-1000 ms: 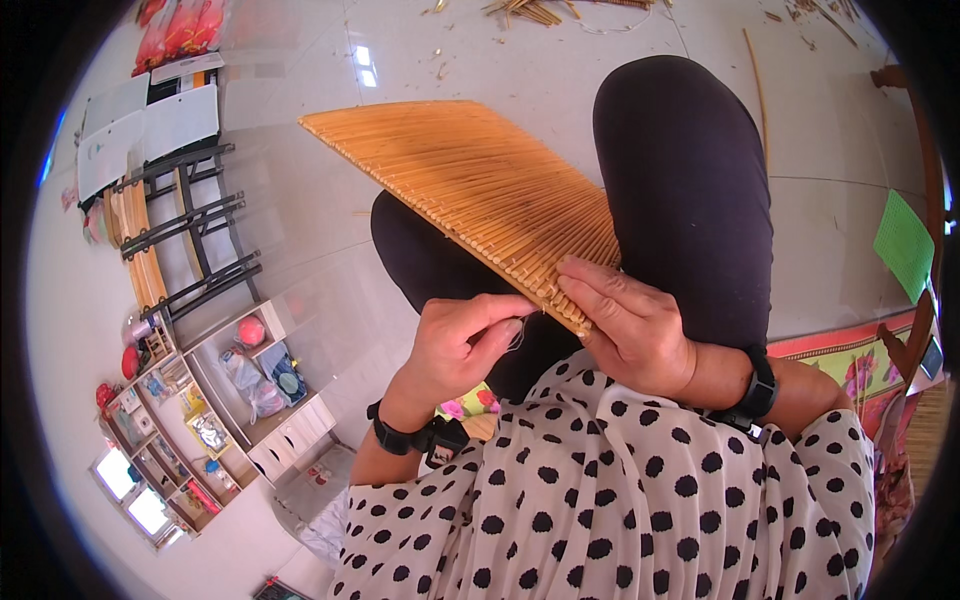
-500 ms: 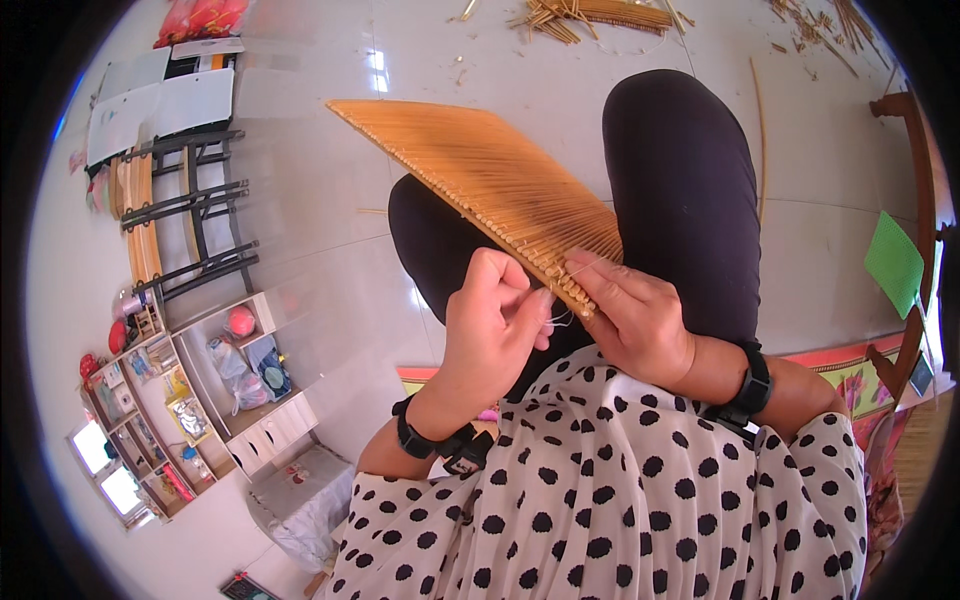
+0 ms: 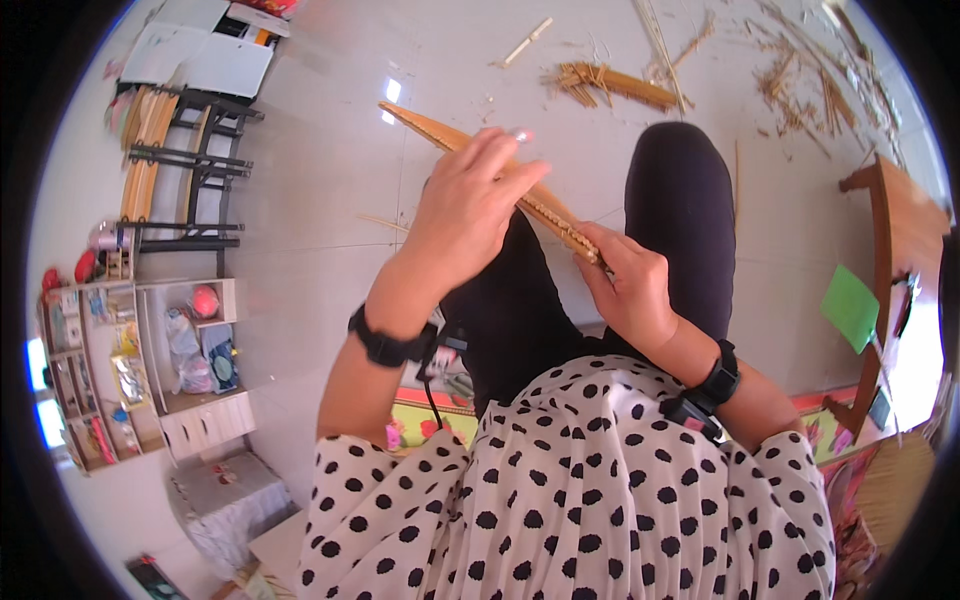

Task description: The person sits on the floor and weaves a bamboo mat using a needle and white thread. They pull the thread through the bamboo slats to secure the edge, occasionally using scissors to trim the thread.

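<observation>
A stiff mat of thin golden stalks [image 3: 555,212], sewn side by side, slants over my lap and is seen nearly edge-on. Knobbly stitching runs along its edge. My right hand [image 3: 632,290] grips the near end, thumb on one side and fingers on the other. Over the mat's upper part is my left hand [image 3: 465,205], its fingers stretched out and the thumb apart. Something shiny shows at its fingertips, too small to name. The left hand hides part of the mat, and I cannot tell whether they touch. Black straps circle both wrists.
Beyond my knees, a bundle of stalks [image 3: 620,87] and scattered stalk scraps [image 3: 810,95] lie on the tiled floor [image 3: 330,180]. Folded black-framed furniture [image 3: 205,165] and a shelf unit [image 3: 205,420] stand at left. At right are a wooden table [image 3: 905,215] and a green fly swatter [image 3: 850,308].
My left hand has left the stitched near end, moved up along the mat and opened. The mat has tipped from showing its broad face to nearly edge-on. My right hand still grips its end.
</observation>
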Demonstrator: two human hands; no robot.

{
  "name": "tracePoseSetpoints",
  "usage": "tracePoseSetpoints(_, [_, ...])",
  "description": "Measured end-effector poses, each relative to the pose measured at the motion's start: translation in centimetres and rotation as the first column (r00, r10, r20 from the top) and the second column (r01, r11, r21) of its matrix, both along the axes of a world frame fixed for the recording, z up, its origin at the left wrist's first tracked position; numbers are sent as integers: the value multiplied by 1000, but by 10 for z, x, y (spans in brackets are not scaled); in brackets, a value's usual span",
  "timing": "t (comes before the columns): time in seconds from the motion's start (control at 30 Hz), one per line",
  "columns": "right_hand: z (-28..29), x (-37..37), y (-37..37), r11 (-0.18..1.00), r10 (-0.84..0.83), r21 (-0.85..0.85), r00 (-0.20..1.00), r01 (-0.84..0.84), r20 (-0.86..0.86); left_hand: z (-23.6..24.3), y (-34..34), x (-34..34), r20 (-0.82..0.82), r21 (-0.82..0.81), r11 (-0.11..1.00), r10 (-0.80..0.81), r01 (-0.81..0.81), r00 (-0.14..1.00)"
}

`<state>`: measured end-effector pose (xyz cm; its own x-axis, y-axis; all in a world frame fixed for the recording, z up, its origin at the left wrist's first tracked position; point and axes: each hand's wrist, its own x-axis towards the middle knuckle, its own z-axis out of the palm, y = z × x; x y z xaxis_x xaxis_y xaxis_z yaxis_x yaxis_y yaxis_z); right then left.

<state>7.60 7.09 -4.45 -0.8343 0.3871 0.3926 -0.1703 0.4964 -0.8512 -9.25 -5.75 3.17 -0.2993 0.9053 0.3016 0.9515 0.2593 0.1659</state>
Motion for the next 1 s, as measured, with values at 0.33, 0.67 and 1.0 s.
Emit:
tracePoseSetpoints(0.33, [71, -41, 47, 999, 24, 41, 1000, -24, -6, 56, 1, -49, -43, -161, 987, -23, 15, 999])
tracePoseSetpoints(0.67, [126, 21, 16, 775, 437, 574, 879, -263, -188, 96, -88, 50, -86, 165, 977, -121, 134, 989])
tracePoseSetpoints(1.0, [106, 29, -8, 524, 624, 795, 773, -306, -113, 46, -95, 117, 478, 397, 917, -163, -47, 863])
